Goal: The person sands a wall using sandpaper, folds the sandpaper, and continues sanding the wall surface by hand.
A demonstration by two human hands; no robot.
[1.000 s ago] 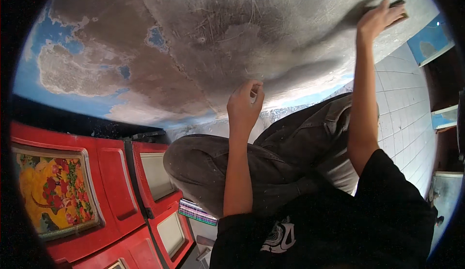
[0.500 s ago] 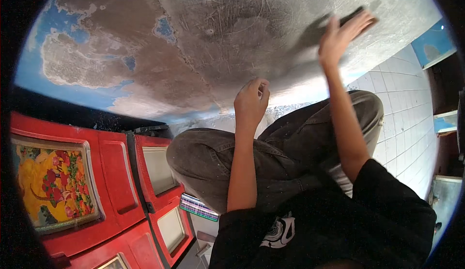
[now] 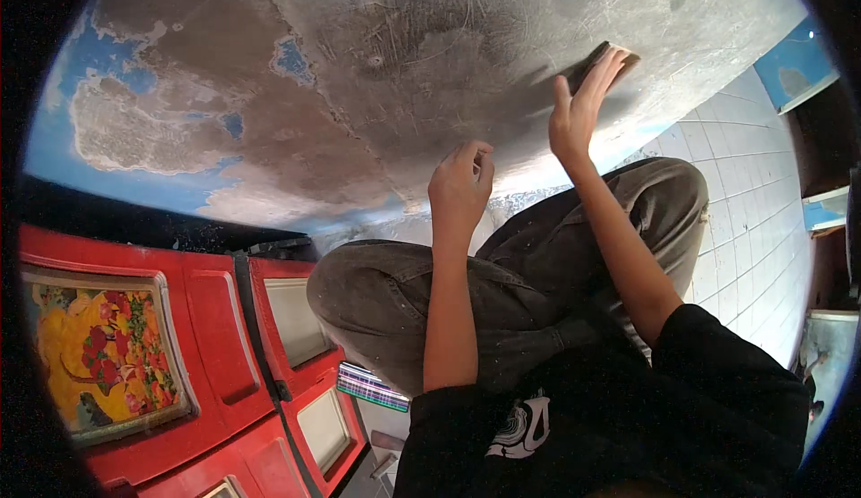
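My right hand (image 3: 578,117) lies with its fingers stretched over a dark, flat piece of sandpaper (image 3: 587,65), pressing it to the wall (image 3: 448,58). A brownish edge of the sandpaper shows past the fingertips; its thumb stands apart. The wall is grey and scratched here, with brown patches and peeling blue paint toward the left. My left hand (image 3: 459,186) is at the wall's lower part with its fingers curled in, and nothing shows in them. My knees are bent below both hands.
Red cabinet doors (image 3: 211,318) with a floral picture (image 3: 108,345) stand on the left. Beside my knee lies a striped, plaid-patterned thing (image 3: 372,386). White floor tiles (image 3: 744,202) run along the right, with blue-painted pieces (image 3: 798,63) beyond.
My right hand has slid left and slightly down across the wall with the sandpaper under its fingers. My left hand has hardly moved. The view has shifted a little.
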